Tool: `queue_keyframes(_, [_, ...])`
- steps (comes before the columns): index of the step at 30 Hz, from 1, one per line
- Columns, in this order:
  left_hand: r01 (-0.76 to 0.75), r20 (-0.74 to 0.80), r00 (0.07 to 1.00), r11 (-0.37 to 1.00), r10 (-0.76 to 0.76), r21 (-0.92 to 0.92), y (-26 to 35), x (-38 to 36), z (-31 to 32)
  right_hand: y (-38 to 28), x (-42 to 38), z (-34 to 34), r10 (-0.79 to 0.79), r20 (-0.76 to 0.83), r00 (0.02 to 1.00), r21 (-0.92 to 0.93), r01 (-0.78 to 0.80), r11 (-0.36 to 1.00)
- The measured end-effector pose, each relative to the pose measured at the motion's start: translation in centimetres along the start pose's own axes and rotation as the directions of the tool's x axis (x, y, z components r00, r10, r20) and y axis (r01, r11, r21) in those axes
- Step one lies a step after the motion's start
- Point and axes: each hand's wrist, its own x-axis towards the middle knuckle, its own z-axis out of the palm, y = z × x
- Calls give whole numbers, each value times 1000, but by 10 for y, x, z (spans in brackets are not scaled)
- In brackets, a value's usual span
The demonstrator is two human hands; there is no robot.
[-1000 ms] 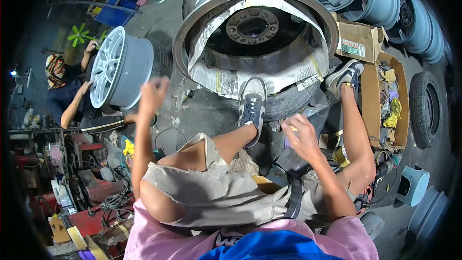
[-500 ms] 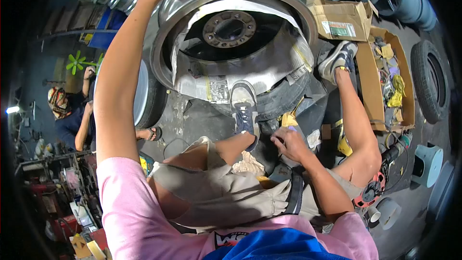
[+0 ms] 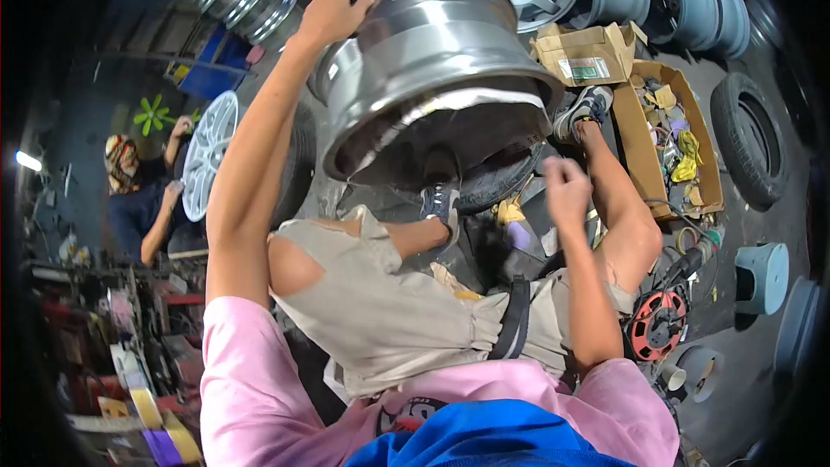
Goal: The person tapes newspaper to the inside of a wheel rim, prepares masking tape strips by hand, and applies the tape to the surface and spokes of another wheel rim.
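Note:
A shiny metal wheel rim [image 3: 432, 43] stands tilted in front of me, its lower lip turned toward me. My left hand [image 3: 337, 13] grips its upper left edge. Paper sheeting [image 3: 484, 102] lines the opening, and the rim's hub is out of sight. Under the rim lies a black tire [image 3: 506, 186], partly covered. My shoe [image 3: 441, 207] is beneath the rim's near lip. To the right of the rim, apart from it, is my right hand [image 3: 566, 190] with curled fingers, slightly blurred. Whatever may be in those fingers is hidden.
A cardboard box [image 3: 650, 151] of scraps and a smaller box [image 3: 588, 56] stand at right. Beyond are a loose tire [image 3: 750, 138], a blue stool [image 3: 762, 277] and a red cable reel [image 3: 659, 324]. At left, a person [image 3: 138, 195] works beside a white spoked wheel [image 3: 210, 156].
The rim has tipped, so its outer side shows and the hub is hidden. My left hand stays on its edge. My right hand has risen from my lap toward the rim.

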Motion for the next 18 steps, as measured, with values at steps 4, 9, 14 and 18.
queue_keyframes(4, [-31,34,999,993,35,-113,46,-53,-52,-61,30,-61,57,-295,954,134,-18,991])
queue_keyframes(9, [-111,-47,994,920,100,-377,76,-106,-67,-133,18,-67,-100,-261,960,186,151,971])
queue_keyframes(14, [-168,-140,983,873,115,-458,95,-147,-61,-180,9,-43,-38,-21,999,338,43,940])
queue_keyframes(18, [-425,-439,865,817,241,-390,109,-174,-52,-214,0,-37,165,234,958,116,-196,974])
